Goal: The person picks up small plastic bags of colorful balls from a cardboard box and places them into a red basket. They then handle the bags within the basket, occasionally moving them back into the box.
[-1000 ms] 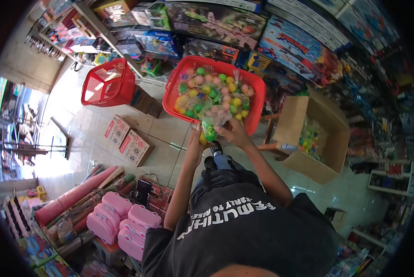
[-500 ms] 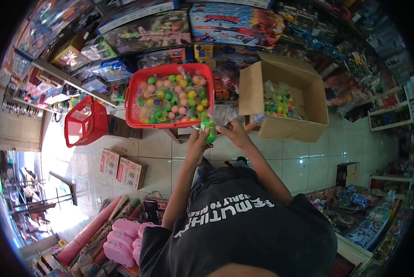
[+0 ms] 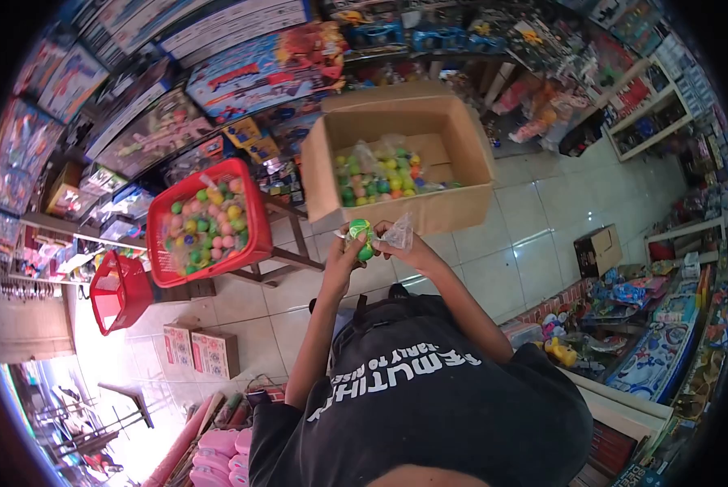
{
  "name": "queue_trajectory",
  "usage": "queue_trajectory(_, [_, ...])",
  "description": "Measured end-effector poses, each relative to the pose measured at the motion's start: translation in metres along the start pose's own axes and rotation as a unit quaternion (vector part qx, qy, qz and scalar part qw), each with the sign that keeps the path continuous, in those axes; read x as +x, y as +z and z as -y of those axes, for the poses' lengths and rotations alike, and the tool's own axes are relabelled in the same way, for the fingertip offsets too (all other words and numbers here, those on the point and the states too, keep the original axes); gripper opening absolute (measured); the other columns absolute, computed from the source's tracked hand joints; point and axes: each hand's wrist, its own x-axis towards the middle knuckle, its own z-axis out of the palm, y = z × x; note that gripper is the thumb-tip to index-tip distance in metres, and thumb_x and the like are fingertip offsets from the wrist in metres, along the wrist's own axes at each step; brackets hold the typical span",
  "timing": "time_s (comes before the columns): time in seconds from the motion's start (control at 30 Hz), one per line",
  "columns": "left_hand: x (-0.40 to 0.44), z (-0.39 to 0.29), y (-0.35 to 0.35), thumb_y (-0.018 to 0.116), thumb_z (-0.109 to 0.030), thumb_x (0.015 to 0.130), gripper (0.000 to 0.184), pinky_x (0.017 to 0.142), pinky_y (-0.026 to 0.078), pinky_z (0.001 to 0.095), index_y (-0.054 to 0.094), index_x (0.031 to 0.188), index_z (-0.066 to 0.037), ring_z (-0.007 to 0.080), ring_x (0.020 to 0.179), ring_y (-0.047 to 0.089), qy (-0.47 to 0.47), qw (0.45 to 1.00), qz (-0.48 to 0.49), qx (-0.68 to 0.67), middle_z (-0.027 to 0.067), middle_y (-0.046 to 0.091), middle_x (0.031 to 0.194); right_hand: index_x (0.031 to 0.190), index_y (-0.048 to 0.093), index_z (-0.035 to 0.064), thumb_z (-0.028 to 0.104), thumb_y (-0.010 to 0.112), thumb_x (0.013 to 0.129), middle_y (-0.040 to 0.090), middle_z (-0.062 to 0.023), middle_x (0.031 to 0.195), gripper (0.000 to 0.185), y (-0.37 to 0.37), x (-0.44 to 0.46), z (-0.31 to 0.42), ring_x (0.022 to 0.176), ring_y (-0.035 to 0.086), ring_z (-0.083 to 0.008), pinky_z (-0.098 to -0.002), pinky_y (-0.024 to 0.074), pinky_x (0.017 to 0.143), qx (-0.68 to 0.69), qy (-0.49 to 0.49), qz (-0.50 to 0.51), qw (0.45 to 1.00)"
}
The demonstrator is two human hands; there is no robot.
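Observation:
In front of my chest, my left hand (image 3: 343,258) is closed round a clear plastic bag of green balls (image 3: 360,230). My right hand (image 3: 408,250) pinches the loose, crinkled end of the plastic (image 3: 399,230), just right of the balls. Both hands are close together, near the front edge of an open cardboard box (image 3: 408,203). Inside that box, bagged colourful balls (image 3: 376,174) are piled mostly toward the left. To the left, a red plastic basket (image 3: 260,215) holds pink, green and yellow balls.
The red basket rests on a wooden stool (image 3: 295,243). A second red basket (image 3: 120,296) stands lower left, with small cartons (image 3: 214,354) on the tiled floor. Shelves of boxed toys (image 3: 266,69) line the back. Pink cases (image 3: 216,454) and more toys (image 3: 623,325) flank me.
My view has turned right, so the cardboard box is now ahead of my hands and the red basket farther left. Both hands still hold the bag of green balls.

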Motion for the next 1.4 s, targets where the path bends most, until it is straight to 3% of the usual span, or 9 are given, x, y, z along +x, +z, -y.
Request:
queue_trajectory(0.5, [0.069, 0.033, 0.099, 0.048, -0.026, 0.091, 0.03, 0.056, 0.043, 0.0195, 0.043, 0.117, -0.012, 0.0072, 0.079, 0.051, -0.027, 0.999, 0.027, 0.02, 0.0017, 0.053, 0.1, 0.084, 0.05, 0.0073, 0.014, 0.054, 0.084, 0.05, -0.0001, 0.077, 0.008, -0.136, -0.048, 0.007, 0.074, 0.051, -0.0095, -0.025, 0.0432, 0.065, 0.138, -0.012, -0.192, 0.972])
queue_trajectory(0.7, [0.128, 0.023, 0.098, 0.044, -0.022, 0.092, 0.025, 0.055, 0.044, 0.0184, 0.047, 0.115, -0.011, 0.0054, 0.079, 0.051, -0.021, 0.999, -0.02, 0.046, 0.0003, 0.052, 0.102, 0.089, 0.057, 0.0001, 0.017, 0.059, 0.08, 0.058, -0.0031, 0.076, 0.019, -0.202, -0.006, 0.019, 0.071, 0.057, -0.0131, -0.0265, 0.0452, 0.063, -0.02, -0.013, -0.274, 0.961])
queue_trajectory(0.77, [0.152, 0.017, 0.101, 0.044, -0.021, 0.092, 0.025, 0.056, 0.045, 0.0185, 0.047, 0.115, -0.01, 0.0048, 0.081, 0.05, -0.023, 1.0, -0.019, 0.007, 0.0005, 0.052, 0.102, 0.088, 0.054, -0.0001, 0.015, 0.061, 0.077, 0.059, -0.0096, 0.077, 0.02, -0.228, 0.018, 0.022, 0.073, 0.059, -0.0221, -0.03, 0.0464, 0.066, -0.384, -0.129, -0.244, 0.881])
queue_trajectory(0.8, [0.162, 0.012, 0.103, 0.044, -0.021, 0.092, 0.025, 0.058, 0.047, 0.0195, 0.047, 0.115, -0.01, 0.0052, 0.083, 0.05, -0.031, 0.998, -0.046, 0.03, 0.0013, 0.052, 0.103, 0.087, 0.053, -0.0003, 0.014, 0.061, 0.075, 0.059, -0.016, 0.086, 0.02, -0.235, 0.032, 0.024, 0.082, 0.06, -0.0313, -0.0359, 0.0477, 0.07, -0.387, -0.088, -0.228, 0.889])
queue_trajectory(0.93, [0.199, 0.007, 0.1, 0.046, -0.024, 0.091, 0.026, 0.065, 0.046, 0.0228, 0.046, 0.114, -0.013, 0.0098, 0.086, 0.053, -0.018, 0.998, -0.049, 0.021, 0.0004, 0.053, 0.103, 0.09, 0.056, 0.0026, 0.015, 0.062, 0.073, 0.06, -0.0169, 0.09, 0.022, -0.259, 0.1, 0.001, 0.086, 0.059, -0.0338, -0.0396, 0.0471, 0.073, -0.477, 0.078, -0.189, 0.855])
queue_trajectory(1.0, [0.214, 0.007, 0.095, 0.046, -0.023, 0.091, 0.025, 0.066, 0.046, 0.0228, 0.047, 0.114, -0.012, 0.0099, 0.086, 0.053, -0.025, 0.998, -0.057, 0.031, 0.0006, 0.053, 0.102, 0.094, 0.057, 0.0028, 0.016, 0.062, 0.072, 0.06, -0.0188, 0.098, 0.026, -0.262, 0.125, -0.006, 0.092, 0.058, -0.0342, -0.0408, 0.0474, 0.076, -0.591, 0.187, -0.137, 0.772])
queue_trajectory(1.2, [0.239, 0.008, 0.091, 0.046, -0.021, 0.091, 0.025, 0.068, 0.047, 0.0244, 0.049, 0.114, -0.012, 0.0104, 0.087, 0.053, -0.042, 0.994, -0.073, 0.065, 0.0016, 0.054, 0.1, 0.104, 0.055, 0.0022, 0.011, 0.057, 0.075, 0.057, -0.0196, 0.105, 0.03, -0.276, 0.158, -0.072, 0.095, 0.057, -0.0332, -0.0421, 0.0444, 0.084, -0.592, 0.291, -0.026, 0.751])
queue_trajectory(1.3, [0.249, 0.01, 0.088, 0.046, -0.019, 0.091, 0.026, 0.069, 0.048, 0.0266, 0.049, 0.115, -0.013, 0.0117, 0.089, 0.053, -0.036, 0.995, -0.063, 0.075, 0.0018, 0.053, 0.101, 0.108, 0.053, 0.0011, 0.017, 0.06, 0.072, 0.055, -0.0202, 0.112, 0.04, -0.275, 0.154, -0.088, 0.101, 0.055, -0.0326, -0.0404, 0.044, 0.086, -0.479, 0.267, -0.101, 0.83])
queue_trajectory(1.4, [0.258, 0.021, 0.084, 0.046, -0.018, 0.091, 0.026, 0.071, 0.049, 0.0288, 0.05, 0.116, -0.013, 0.0134, 0.092, 0.052, -0.071, 0.995, -0.06, 0.049, 0.002, 0.051, 0.107, 0.111, 0.051, 0.0005, 0.023, 0.064, 0.067, 0.054, -0.0203, 0.114, 0.051, -0.283, 0.158, -0.07, 0.105, 0.053, -0.0317, -0.0387, 0.0438, 0.087, -0.465, 0.296, -0.025, 0.834])
